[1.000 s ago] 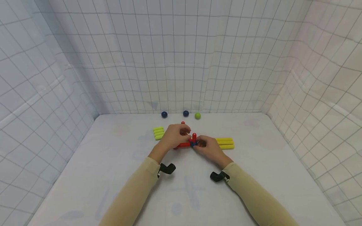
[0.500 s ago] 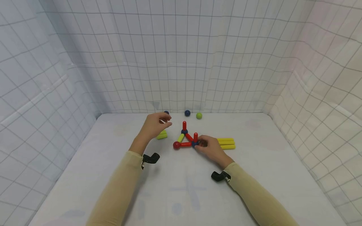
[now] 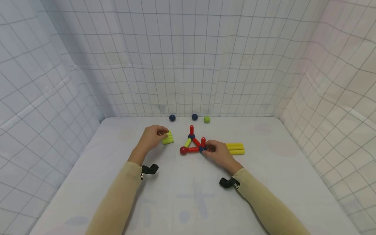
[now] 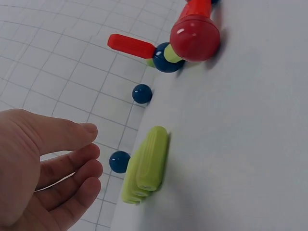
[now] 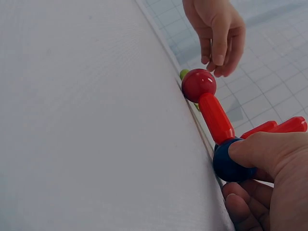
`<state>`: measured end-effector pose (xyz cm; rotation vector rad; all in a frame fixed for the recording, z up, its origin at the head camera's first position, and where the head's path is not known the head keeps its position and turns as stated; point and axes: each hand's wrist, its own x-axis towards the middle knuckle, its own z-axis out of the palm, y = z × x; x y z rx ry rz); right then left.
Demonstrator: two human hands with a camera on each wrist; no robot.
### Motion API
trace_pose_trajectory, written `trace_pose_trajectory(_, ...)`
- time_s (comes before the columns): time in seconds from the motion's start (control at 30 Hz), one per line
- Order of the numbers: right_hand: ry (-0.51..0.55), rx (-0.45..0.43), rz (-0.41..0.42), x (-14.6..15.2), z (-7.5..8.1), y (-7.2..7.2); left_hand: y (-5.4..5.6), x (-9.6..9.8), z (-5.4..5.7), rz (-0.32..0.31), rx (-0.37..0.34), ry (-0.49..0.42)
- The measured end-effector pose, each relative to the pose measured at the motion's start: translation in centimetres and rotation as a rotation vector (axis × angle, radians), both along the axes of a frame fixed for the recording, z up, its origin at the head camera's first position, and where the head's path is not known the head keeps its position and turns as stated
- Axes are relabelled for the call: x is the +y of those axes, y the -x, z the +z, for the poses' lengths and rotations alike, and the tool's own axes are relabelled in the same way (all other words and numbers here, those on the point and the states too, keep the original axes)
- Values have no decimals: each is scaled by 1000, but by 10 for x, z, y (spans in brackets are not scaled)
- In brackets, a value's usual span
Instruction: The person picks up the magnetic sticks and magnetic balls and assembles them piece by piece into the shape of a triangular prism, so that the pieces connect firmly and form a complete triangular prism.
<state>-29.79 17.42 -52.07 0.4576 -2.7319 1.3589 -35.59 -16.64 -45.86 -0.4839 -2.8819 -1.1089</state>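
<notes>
A triangle of balls and rods lies on the table: a dark red ball [image 3: 183, 150], two blue balls, red rods [image 3: 193, 149] and one lime rod [image 3: 188, 142]. Two more red rods stand upright on its blue balls. With thumb and fingers, my right hand [image 3: 220, 153] holds the blue ball [image 5: 230, 161] at the triangle's right corner. My left hand [image 3: 151, 138] hovers by a row of lime rods [image 3: 168, 138]. In the left wrist view, its thumb and fingers are loosely bent, apart from the rods [image 4: 153, 159], with nothing between them.
Two loose blue balls [image 3: 172, 117] and a lime ball [image 3: 207, 119] sit along the table's back edge. Several yellow rods [image 3: 236, 147] lie to the right, behind my right hand. Gridded white cloth [image 3: 188, 65] walls the table at the back and both sides.
My left hand has left the triangle, moved left, and come down beside the lime rods. My right hand has stayed at the blue corner ball.
</notes>
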Motion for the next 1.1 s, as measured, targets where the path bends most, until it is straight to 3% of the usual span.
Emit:
trace_pose_trajectory(0.23,-5,-5,-7,0,0,0,2,5,-15,-9,-37,104)
trace_pose_trajectory(0.57,-8,-13,-12,-1,0,-1,0,13,-24,-32,17,214)
trace_pose_trajectory(1.1,-13,2,-1,-1,1,-2,-2,19,-26,-57,37,295)
